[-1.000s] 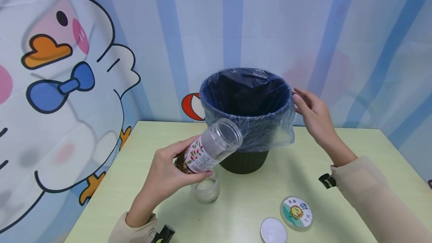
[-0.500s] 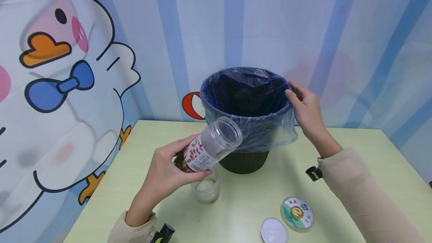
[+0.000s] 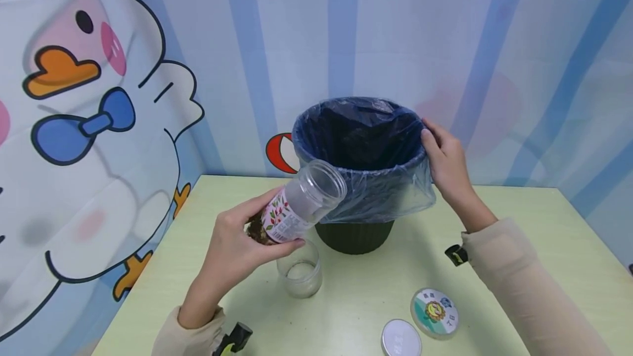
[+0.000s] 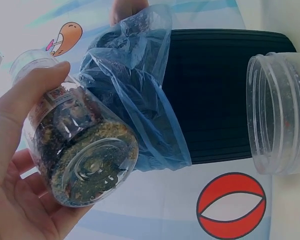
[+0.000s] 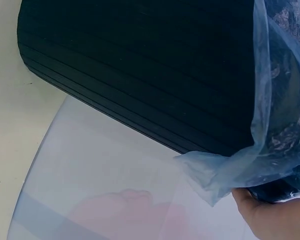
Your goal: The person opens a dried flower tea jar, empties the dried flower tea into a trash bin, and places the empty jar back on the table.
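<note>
My left hand (image 3: 229, 246) grips a clear plastic jar (image 3: 287, 216) with a pink, leaf-patterned label. The jar tilts, its uncapped mouth facing up and right in front of the trash bin (image 3: 356, 239). In the left wrist view, dark dried bits lie at the bottom of the jar (image 4: 92, 165). A translucent blue bag (image 3: 390, 196) lines the black bin and hangs over its rim. At the rim's right side, my right hand (image 3: 447, 172) holds bag and edge, thumb on top; its other fingers are partly hidden. The right wrist view shows the bag's loose corner (image 5: 205, 175) beside that hand.
A second clear jar (image 3: 300, 279) stands uncapped on the pale table (image 3: 346, 301), below the held jar. Toward the front right lie a lid with a sunflower picture (image 3: 435, 312) and a smaller white lid (image 3: 401, 338). A cartoon-printed curtain (image 3: 395, 32) hangs behind.
My right hand has moved left onto the bin's rim and taken hold of it. The left hand and its jar have shifted slightly left and up.
</note>
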Motion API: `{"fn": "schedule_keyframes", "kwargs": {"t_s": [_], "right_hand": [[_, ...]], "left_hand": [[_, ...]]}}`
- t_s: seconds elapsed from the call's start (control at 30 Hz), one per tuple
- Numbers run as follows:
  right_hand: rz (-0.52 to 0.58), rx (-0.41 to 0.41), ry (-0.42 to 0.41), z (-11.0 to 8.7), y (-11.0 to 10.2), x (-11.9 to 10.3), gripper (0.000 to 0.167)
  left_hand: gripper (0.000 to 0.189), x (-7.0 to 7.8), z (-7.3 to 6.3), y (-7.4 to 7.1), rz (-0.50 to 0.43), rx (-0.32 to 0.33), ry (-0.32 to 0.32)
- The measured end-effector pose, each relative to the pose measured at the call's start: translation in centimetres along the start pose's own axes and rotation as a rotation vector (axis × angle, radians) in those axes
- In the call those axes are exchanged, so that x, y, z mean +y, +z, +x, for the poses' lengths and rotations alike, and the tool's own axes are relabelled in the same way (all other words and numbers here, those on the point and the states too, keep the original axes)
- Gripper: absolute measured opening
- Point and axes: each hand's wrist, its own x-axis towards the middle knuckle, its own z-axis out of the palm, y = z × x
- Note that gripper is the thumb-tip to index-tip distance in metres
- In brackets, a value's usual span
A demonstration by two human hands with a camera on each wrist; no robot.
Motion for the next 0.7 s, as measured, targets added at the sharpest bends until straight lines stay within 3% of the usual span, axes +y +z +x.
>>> {"fn": "schedule_keyframes", "kwargs": {"t_s": [0.7], "right_hand": [[-0.015,0.042,-0.013,-0.1,0.5,0.0,0.050]], "left_hand": [[0.079,0.8,1.6,-1.3,0.154,0.088,0.073]]}}
